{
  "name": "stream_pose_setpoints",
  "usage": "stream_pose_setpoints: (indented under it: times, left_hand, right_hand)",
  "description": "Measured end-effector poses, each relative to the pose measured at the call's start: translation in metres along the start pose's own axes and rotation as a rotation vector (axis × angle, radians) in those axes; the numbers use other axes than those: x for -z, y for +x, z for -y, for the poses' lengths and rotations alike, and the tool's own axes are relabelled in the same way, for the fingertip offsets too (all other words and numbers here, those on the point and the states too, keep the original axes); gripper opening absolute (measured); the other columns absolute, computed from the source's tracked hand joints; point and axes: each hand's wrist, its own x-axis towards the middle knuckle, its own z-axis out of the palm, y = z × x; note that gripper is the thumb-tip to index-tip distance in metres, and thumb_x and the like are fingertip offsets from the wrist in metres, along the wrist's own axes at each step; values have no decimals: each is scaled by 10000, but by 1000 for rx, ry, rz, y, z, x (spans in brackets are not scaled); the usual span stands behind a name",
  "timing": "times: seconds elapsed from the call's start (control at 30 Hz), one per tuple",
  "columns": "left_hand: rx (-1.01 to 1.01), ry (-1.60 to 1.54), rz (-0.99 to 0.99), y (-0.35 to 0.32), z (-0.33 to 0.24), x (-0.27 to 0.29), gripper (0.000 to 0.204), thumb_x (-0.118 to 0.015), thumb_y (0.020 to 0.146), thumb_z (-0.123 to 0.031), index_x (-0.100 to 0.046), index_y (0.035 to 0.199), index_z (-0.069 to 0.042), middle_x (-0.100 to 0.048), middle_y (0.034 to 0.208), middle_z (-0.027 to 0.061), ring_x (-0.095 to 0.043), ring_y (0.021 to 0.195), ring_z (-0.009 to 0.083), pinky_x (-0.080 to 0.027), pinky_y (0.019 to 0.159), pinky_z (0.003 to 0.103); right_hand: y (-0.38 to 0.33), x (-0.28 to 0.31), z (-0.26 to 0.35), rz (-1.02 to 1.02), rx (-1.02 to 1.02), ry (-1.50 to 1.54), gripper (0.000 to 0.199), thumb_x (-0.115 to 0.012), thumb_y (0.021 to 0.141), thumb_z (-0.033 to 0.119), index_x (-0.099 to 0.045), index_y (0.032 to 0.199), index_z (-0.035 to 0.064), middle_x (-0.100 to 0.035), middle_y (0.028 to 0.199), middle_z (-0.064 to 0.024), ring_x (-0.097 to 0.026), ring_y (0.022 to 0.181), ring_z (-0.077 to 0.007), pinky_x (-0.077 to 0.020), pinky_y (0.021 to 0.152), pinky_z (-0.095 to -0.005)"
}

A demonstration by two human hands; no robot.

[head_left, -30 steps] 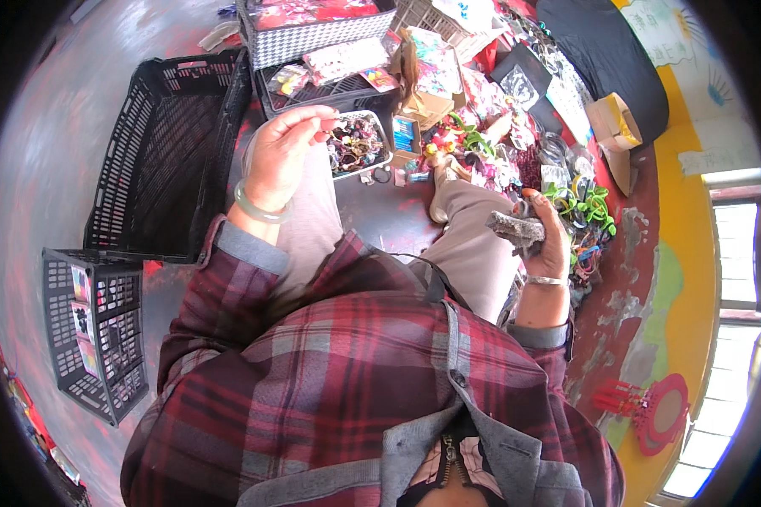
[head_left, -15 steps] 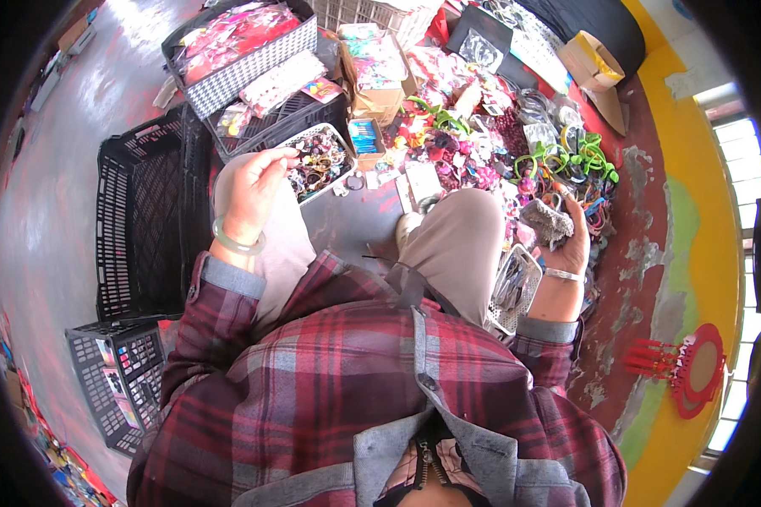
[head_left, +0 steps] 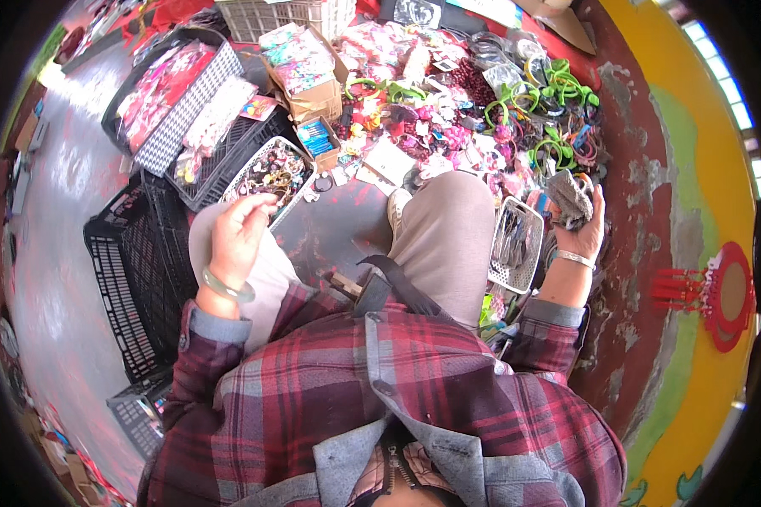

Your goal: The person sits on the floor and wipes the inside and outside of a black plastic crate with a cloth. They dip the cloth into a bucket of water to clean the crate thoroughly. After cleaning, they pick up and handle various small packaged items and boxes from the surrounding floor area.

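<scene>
The person sits on the floor in a plaid shirt, knees up, with hair trinkets spread all around in front. The left hand (head_left: 238,230) is raised over the left knee, fingers curled in and pinched together on something small and dark; I cannot make out what the little piece is. Just beyond those fingertips, up and a touch to the right of the hand, sits a white mesh tray of mixed hair ornaments (head_left: 272,173), its long axis running diagonally away from the hand toward the upper right. It is by far the nearer of the two hands to that tray.

The right hand (head_left: 582,221), out past the right knee, is closed around a grey, knitted-looking bundle (head_left: 570,196), which sticks up above the thumb and fingers. To the inner side of that hand, against the knee, stands a small white basket of dark hair clips (head_left: 514,247), close but not touched.

Beyond the tray lie a black crate of packeted goods (head_left: 203,139) and a checked box of red and pink items (head_left: 165,84); an empty black crate (head_left: 131,279) rests out to the left of the left wrist. Ahead of the right hand, green and coloured headbands (head_left: 545,110) are heaped on the floor.
</scene>
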Motion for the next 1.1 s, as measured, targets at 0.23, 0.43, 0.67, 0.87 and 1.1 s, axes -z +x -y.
stream_pose_setpoints:
  times: [0.23,0.43,0.67,0.87,1.1]
  left_hand:
    - [27,-378,190,52,-45,-33,219,-460,884,-97,-578,1021,27,-615,959,89,-583,874,133,-444,743,240]
    - [250,-925,119,121,-37,-52,201,-470,865,-88,-577,1006,6,-610,952,88,-573,864,148,-437,745,259]
    - [472,-1029,56,139,-28,-54,248,-464,861,-110,-552,1056,15,-599,1013,129,-569,900,182,-430,783,288]
    - [522,-928,-39,152,-21,-51,252,-468,857,-110,-553,1049,29,-601,1011,146,-581,873,191,-435,747,287]
    - [572,-886,-44,165,-13,-59,225,-455,868,-80,-567,1032,27,-608,1001,138,-590,871,186,-431,727,266]
  right_hand:
    - [9,-30,-3,30,-28,-83,227,-594,805,326,-581,796,100,-615,730,-86,-611,631,-232,-526,559,-412]
    - [85,-119,-70,326,-154,-833,274,-585,790,115,-587,1038,0,-615,862,-82,-571,682,-141,-466,602,-239]
    - [231,-61,-267,1114,-114,-1895,587,-617,650,200,-479,1206,70,-587,997,-193,-583,913,-289,-469,775,-340]
    - [278,-12,-405,1060,-210,-2163,685,-673,616,315,-447,1206,53,-568,1058,-213,-552,988,-337,-446,850,-383]
    - [253,-26,-420,1171,-60,-2132,309,-615,639,250,-645,897,82,-626,899,-174,-604,859,-318,-479,769,-362]
